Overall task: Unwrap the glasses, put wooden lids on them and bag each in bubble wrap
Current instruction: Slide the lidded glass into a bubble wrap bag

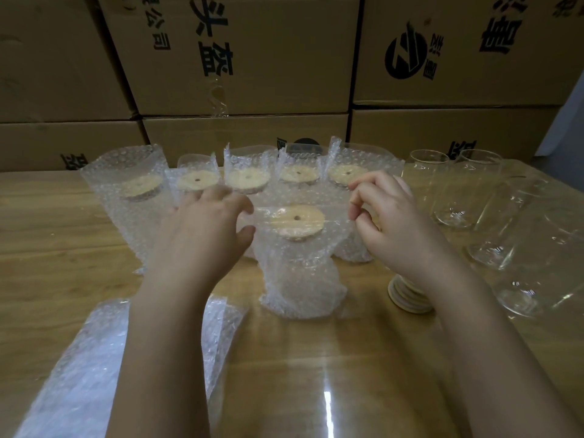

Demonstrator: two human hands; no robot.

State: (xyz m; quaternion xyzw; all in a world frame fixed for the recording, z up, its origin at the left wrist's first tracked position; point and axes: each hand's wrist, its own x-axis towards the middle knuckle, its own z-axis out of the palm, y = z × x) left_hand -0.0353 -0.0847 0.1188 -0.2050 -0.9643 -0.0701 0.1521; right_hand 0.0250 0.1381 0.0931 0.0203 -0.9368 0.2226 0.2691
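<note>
A glass with a round wooden lid (298,222) stands upright inside a bubble wrap bag (300,279) at the table's centre. My left hand (208,226) hovers at the bag's left top edge, thumb and forefinger apart in a loose C, other fingers spread. My right hand (392,216) has its fingers curled, and forefinger and thumb pinch the bag's right top edge. Behind stands a row of several bagged, lidded glasses (249,181). Bare glasses (455,191) stand at the right. A stack of wooden lids (407,295) sits partly hidden under my right forearm.
Flat bubble wrap bags (79,368) lie at the near left under my left forearm. Stacked cardboard boxes (240,58) form a wall along the back of the wooden table (47,232).
</note>
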